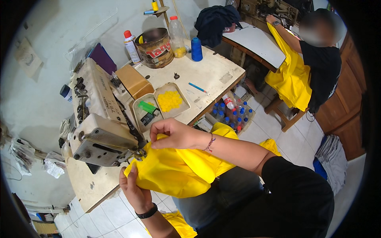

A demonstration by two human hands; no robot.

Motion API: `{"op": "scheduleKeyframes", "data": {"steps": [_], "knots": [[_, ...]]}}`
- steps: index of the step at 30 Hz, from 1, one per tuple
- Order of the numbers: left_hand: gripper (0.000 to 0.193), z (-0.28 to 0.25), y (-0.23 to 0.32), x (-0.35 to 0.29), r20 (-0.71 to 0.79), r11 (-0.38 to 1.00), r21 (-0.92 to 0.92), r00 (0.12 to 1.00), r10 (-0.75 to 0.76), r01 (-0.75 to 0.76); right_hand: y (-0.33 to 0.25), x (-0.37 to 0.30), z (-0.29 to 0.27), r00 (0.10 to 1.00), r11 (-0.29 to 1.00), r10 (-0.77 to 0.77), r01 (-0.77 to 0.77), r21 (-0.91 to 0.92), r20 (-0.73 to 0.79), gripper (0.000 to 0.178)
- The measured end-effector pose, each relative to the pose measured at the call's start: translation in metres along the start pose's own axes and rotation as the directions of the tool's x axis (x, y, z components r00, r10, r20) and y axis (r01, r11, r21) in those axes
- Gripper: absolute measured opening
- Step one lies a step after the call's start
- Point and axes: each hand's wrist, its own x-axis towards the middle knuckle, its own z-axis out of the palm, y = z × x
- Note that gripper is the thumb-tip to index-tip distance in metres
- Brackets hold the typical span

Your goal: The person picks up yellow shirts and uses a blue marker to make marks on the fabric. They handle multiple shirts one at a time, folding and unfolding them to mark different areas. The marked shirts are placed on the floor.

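Observation:
A bright yellow cloth (170, 174) lies across my lap and reaches up to the needle end of a worn, cream-coloured sewing machine (103, 137). My left hand (135, 188), with a black band at the wrist, pinches the cloth's edge just below the machine's head. Higher up and to the right, my right hand (174, 134) grips another part of the cloth between thumb and fingers; a woven bracelet circles that wrist. Where the cloth meets the needle, the machine's head partly hides it. Beside the machine, a two-part tray (183, 113) holds small yellow pieces (170, 101) that look like buttons.
On the table (222, 71) stand a rusty tin (155, 49), a spray can (132, 48), a plastic bottle (177, 35) and a blue thread cone (196, 49). A blue pencil (197, 87) lies nearby. Bottles fill a crate (247, 126) below. Another person (320, 67) handles yellow cloth at the far right.

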Motion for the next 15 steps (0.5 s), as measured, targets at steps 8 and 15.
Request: {"op": "scheduleKeyframes", "data": {"steps": [8, 15], "knots": [[0.01, -0.002, 0.0017, 0.0041, 0.05, 1.0, -0.011, 0.999, -0.011, 0.012, -0.0045, 0.0, -0.0036, 0.999, 0.999, -0.039, 0.039, 0.008, 0.029, 0.014], [0.01, -0.0059, -0.0005, 0.0112, 0.095, 1.0, -0.013, 0.995, -0.004, 0.005, -0.008, 0.0026, -0.0044, 0.996, 0.989, -0.087, 0.088, -0.116, 0.013, 0.011]]}}
